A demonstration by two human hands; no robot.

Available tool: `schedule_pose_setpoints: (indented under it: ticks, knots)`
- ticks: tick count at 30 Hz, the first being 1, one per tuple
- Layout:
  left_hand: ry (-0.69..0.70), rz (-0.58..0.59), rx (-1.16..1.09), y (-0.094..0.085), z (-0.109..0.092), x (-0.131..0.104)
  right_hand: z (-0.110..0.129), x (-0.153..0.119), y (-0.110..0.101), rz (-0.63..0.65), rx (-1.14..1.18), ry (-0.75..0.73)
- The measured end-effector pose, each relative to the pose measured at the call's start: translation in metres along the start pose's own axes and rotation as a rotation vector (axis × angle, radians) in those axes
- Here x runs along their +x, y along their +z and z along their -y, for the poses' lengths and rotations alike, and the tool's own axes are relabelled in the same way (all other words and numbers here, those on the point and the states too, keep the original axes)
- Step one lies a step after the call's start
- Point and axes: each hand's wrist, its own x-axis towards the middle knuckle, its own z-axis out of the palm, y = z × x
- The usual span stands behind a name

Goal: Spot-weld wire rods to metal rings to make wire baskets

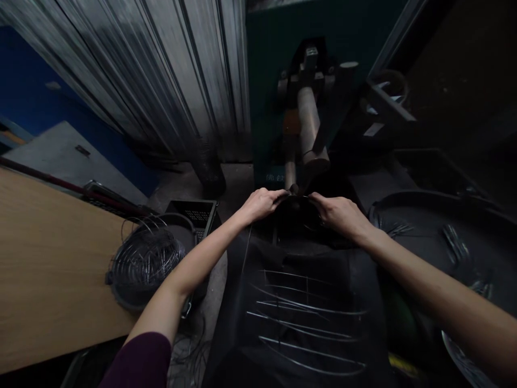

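My left hand (263, 205) and my right hand (337, 213) are both closed on a thin curved metal wire (299, 196), one on each side of its middle. The wire touches or sits right at the tip of a machine's lower electrode rod (290, 172). Above it is the thick metal cylinder (310, 126) of the machine. Several curved wires (307, 323) lie across the dark cloth (339, 269) over my lap. What lies below the held wire is too dark to tell.
At the left, a round black tub (121, 296) holds coiled wire rings (147, 258), beside a black crate (214, 207) and a wooden board (52, 258). At the right stands a large dark tray (424, 202) with small metal pieces (456, 242).
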Motion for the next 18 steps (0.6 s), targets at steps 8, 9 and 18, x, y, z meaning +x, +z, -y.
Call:
schedule_pose_setpoints:
  ticks: [8,9,18]
  knots:
    - [0.014,0.034,-0.004,-0.008,-0.004,0.001,-0.001,0.002,0.002,0.014,0.077,0.016]
    - [0.016,0.033,-0.004,-0.009,-0.005,0.001,-0.001,0.003,0.002,0.008,0.087,0.02]
    - [0.001,0.03,0.005,-0.007,-0.011,0.007,-0.007,0.001,0.001,0.004,0.033,0.041]
